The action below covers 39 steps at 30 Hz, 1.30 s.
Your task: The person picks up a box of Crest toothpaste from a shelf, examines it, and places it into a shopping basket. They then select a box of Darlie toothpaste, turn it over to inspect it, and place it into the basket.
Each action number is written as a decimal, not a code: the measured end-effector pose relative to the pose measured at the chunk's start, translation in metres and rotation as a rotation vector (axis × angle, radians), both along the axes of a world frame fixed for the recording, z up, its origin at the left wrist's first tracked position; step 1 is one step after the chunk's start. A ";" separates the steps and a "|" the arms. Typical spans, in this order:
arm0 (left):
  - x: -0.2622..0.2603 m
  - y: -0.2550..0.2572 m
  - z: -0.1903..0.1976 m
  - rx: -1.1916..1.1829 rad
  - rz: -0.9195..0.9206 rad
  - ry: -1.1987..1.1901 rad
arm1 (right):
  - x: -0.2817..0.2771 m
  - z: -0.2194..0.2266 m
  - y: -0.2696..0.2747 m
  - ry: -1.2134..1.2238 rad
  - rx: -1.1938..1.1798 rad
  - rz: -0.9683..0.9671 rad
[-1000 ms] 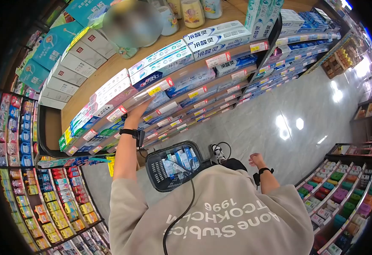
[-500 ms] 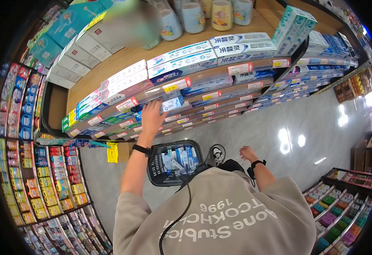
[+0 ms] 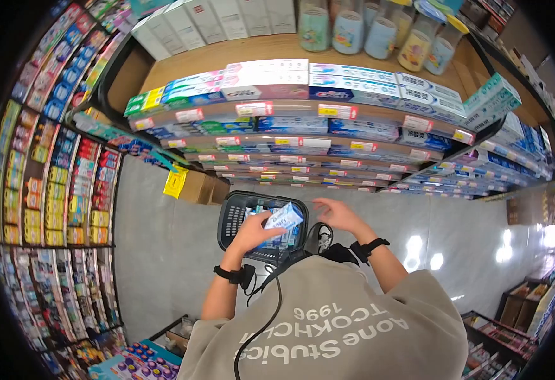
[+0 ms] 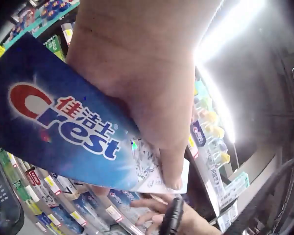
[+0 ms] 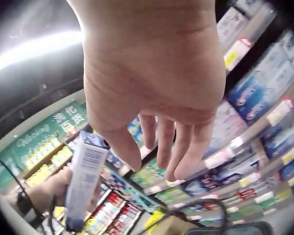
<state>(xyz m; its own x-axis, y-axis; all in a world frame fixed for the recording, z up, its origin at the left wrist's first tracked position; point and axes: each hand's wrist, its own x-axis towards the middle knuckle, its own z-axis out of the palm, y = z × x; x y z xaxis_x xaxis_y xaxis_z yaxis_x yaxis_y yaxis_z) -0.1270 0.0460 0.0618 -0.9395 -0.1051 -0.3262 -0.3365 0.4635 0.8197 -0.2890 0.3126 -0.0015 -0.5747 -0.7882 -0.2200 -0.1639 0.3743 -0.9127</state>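
Left hand [image 3: 252,233] grasps blue-and-white cardboard "Crest" box [image 4: 63,125], now above black plastic basket [image 3: 230,221]; right hand [image 3: 341,215] is released.

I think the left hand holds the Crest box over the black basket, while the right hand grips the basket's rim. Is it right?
No, the right hand grips nothing, as the right wrist view shows. The left hand does hold the Crest box over the black basket.

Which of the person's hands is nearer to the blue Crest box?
Left. The left hand grips the Crest box over the basket; the right hand is off to the box's right, apart from it, holding nothing.
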 end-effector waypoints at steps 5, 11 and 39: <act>0.044 -0.004 0.010 0.187 -0.012 -0.036 | 0.060 0.094 -0.059 0.481 -0.133 0.258; 0.082 -0.006 0.004 0.246 -0.026 0.027 | 0.097 0.084 -0.074 0.437 -0.095 0.280; 0.178 -0.029 0.024 0.517 0.272 0.337 | 0.175 0.108 -0.033 0.013 -0.382 -0.165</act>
